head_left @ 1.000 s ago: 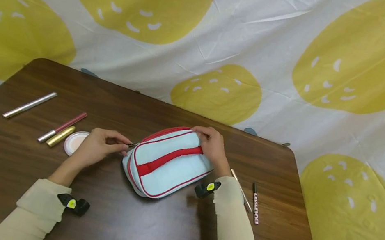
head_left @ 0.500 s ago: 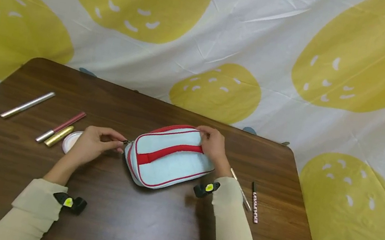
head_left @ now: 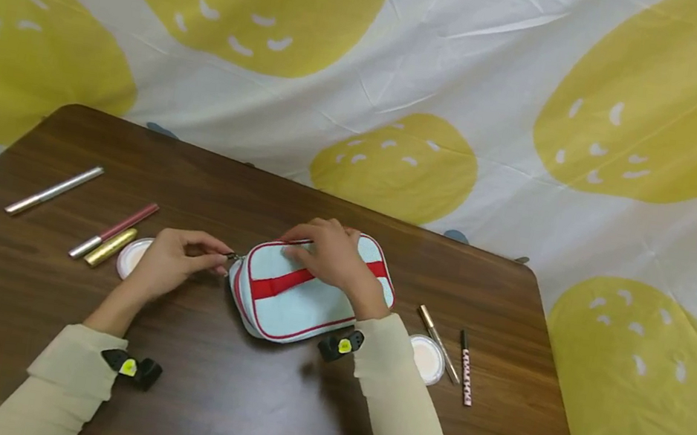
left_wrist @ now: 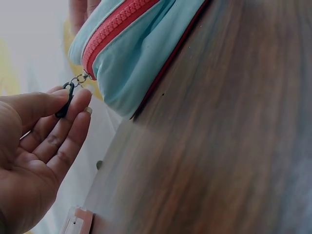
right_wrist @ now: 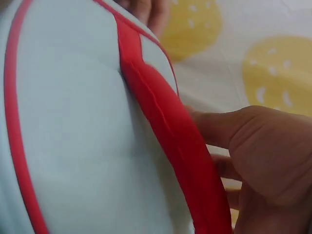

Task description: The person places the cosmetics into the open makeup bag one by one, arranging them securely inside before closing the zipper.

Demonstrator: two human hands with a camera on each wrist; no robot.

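- One light-blue pouch with red piping, a red zipper and a red strap lies near the middle of the brown wooden table, between the person's two hands.
- The left hand pinches the pouch's dark zipper pull between thumb and forefinger at the pouch's left end; the left wrist view shows the pull hanging from small metal rings, with the other fingers loosely spread.
- The right hand rests on top of the pouch, its fingers curled round the far upper edge; in the right wrist view the thumb lies beside the red strap.
- Two round compacts are in sight: one just behind the left hand, one beside the right sleeve.
- Three slim tubes lie on the table's left part: one silver stick apart from the rest, then one pink-and-silver tube and one gold tube side by side, the gold one touching the left compact.
- Two pencils lie to the right: one with a gold cap and one dark pencil with pink-and-white lettering too small to read.
- Two black wrist clips with yellow dots show, one on each cream sleeve.
- A white cloth with large yellow strawberries lies behind the table.
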